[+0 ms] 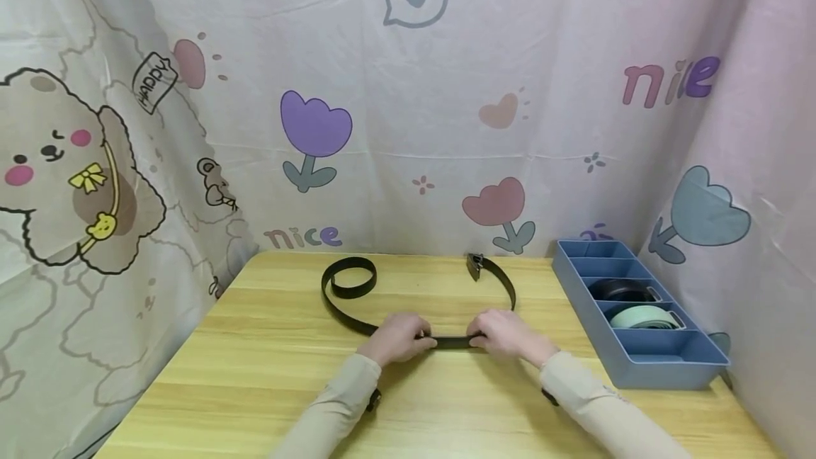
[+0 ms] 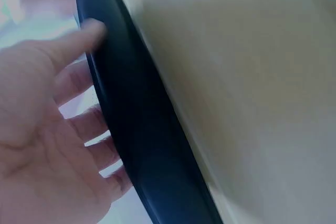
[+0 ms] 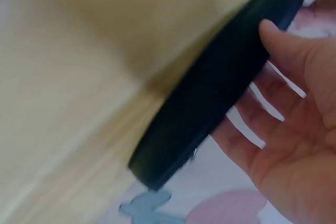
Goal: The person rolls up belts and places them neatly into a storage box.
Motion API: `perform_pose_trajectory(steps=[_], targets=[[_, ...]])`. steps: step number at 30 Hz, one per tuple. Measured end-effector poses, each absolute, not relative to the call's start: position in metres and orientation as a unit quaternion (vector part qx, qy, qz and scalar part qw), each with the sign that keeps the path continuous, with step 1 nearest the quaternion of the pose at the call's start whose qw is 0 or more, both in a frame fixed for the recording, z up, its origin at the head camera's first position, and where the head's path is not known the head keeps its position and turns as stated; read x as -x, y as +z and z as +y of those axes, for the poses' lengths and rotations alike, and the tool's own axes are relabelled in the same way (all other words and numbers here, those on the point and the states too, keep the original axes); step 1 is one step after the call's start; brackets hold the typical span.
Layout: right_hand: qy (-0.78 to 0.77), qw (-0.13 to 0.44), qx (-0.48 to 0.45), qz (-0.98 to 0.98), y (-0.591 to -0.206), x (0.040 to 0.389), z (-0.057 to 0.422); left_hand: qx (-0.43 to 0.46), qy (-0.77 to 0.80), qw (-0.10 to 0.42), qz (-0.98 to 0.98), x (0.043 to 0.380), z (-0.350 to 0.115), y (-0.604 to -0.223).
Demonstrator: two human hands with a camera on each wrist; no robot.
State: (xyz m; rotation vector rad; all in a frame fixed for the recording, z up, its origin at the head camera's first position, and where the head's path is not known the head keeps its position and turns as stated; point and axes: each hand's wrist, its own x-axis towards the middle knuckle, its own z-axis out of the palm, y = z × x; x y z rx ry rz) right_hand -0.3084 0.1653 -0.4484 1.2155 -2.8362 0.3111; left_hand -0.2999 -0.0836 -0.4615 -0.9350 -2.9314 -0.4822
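Note:
A black belt (image 1: 344, 319) stands on its edge across the wooden table, its strap end coiled at the back left and its metal buckle (image 1: 475, 265) at the back right. Near the front of its curve, my left hand (image 1: 400, 338) pinches the strap between thumb and fingers. A short way to the right, my right hand (image 1: 500, 333) pinches it too, and a straight piece of strap shows between both hands. In the left wrist view the thumb lies on the face of the belt (image 2: 136, 103), with fingers behind it. The right wrist view shows the same grip on the belt (image 3: 210, 87).
A blue-grey divided box (image 1: 676, 374) stands on the right of the table (image 1: 255, 346). One compartment holds a rolled black belt (image 1: 618, 290), another a rolled mint-green belt (image 1: 644, 316). A printed curtain (image 1: 408, 126) hangs behind the table and along its sides.

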Motion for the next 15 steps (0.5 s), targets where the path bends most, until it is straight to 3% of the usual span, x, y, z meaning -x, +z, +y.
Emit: perform_pose_trajectory(steps=[9, 15], targets=[[0.102, -0.055, -0.329, -0.937, -0.432, 0.314, 0.221, 0.156, -0.174, 0.093, -0.968, 0.316, -0.139, -0.460], [0.111, -0.056, -0.308, -0.943, -0.437, 0.314, 0.214, 0.119, -0.162, 0.114, -0.973, 0.324, -0.153, -0.458]])
